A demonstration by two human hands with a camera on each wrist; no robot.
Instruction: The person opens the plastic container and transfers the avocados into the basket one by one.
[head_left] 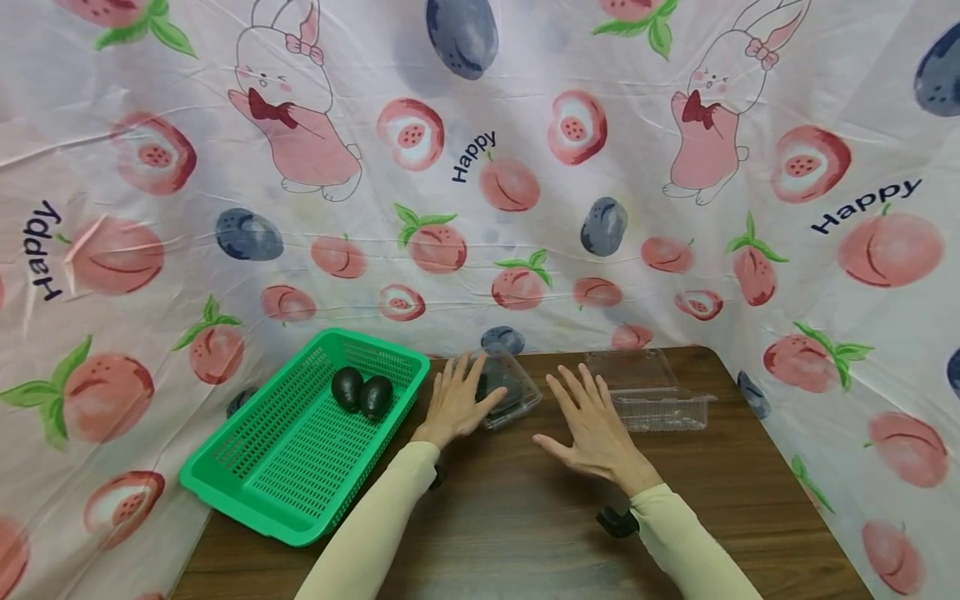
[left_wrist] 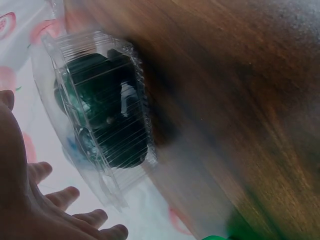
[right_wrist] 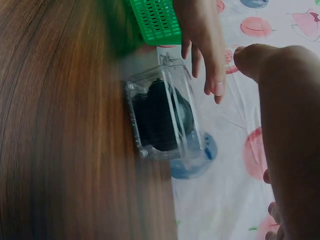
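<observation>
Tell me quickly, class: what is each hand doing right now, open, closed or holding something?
Left hand: open, fingers straight, at the closed clear clamshell box of dark fruit.
Right hand: open, fingers spread, holding nothing.

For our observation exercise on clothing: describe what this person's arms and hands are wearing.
Both arms wear snug, pale cream long sleeves ending at the wrists. The left hand and right hand are bare, with no gloves or rings visible. A small black device shows under the right wrist, and another partly under the left.
</observation>
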